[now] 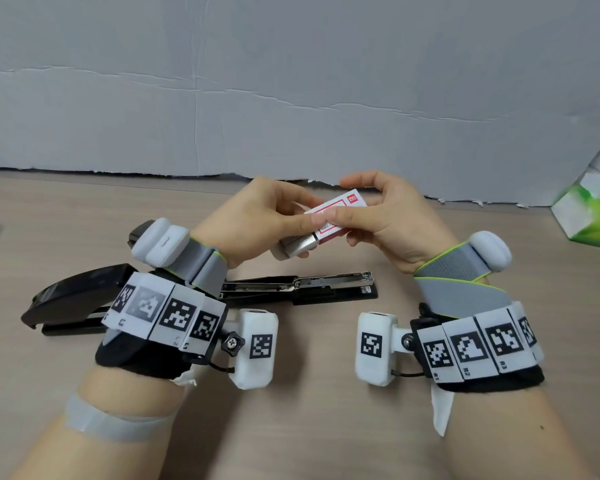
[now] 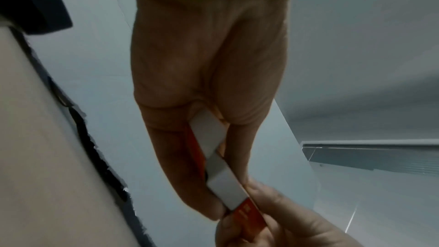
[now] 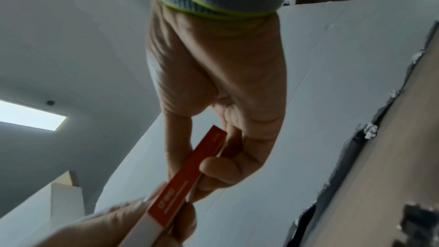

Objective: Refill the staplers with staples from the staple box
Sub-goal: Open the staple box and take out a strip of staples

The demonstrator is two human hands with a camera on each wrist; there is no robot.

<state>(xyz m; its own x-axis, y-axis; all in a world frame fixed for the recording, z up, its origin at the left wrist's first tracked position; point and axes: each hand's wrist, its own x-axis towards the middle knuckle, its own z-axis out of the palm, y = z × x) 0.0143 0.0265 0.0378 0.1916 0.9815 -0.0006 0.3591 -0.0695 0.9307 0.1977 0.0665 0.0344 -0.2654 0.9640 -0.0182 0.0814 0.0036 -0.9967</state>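
Both hands hold a small red-and-white staple box [image 1: 329,218] above the table. My right hand [image 1: 378,216] pinches its outer sleeve [image 3: 190,164] between thumb and fingers. My left hand [image 1: 274,216] grips the inner tray [image 2: 213,138], which sticks out at the lower left with silvery staples [image 1: 300,244] showing. A black stapler [image 1: 291,287] lies flipped open on the table below the hands, its metal staple channel [image 1: 329,280] bare. Its black top cover [image 1: 73,299] lies at the left, partly hidden by my left wrist gear.
A grey foam board [image 1: 291,98] stands along the back of the wooden table [image 1: 309,427]. A green-and-white carton [image 1: 589,213] sits at the far right edge. Another dark object [image 1: 137,233] peeks out behind my left wrist.
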